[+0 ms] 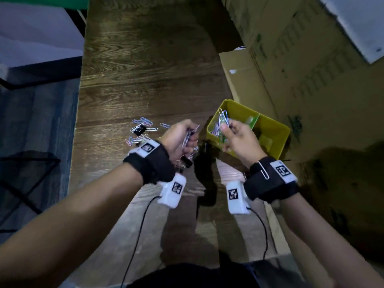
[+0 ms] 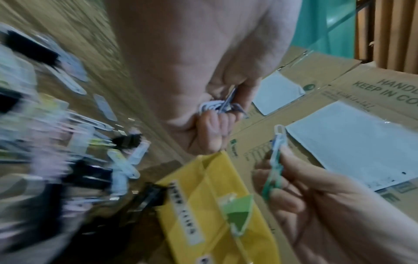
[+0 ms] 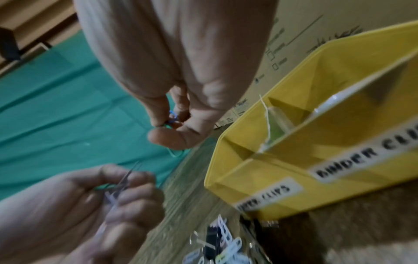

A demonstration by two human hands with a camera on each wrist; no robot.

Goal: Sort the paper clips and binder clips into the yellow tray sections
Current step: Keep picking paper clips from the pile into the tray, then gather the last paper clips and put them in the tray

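A yellow tray (image 1: 279,140) with labelled sections stands on the wooden table at the right; its left section holds paper clips (image 1: 216,129). My left hand (image 1: 182,136) grips a bunch of paper clips (image 2: 222,106) above the table, left of the tray. My right hand (image 1: 232,132) pinches a few paper clips (image 1: 224,119) over the tray's left section; the same pinch shows in the left wrist view (image 2: 277,160). A loose pile of paper clips and black binder clips (image 1: 141,129) lies on the table left of my hands. More clips (image 1: 187,161) lie under my left hand.
Cardboard boxes (image 1: 311,69) stand right behind and beside the tray. The table's left edge (image 1: 76,121) drops to the floor. A paper clip (image 1: 263,170) hangs on my right wrist strap. Cables run from both wrist cameras toward me. Tray labels (image 3: 366,160) read binder clips and paper clips.
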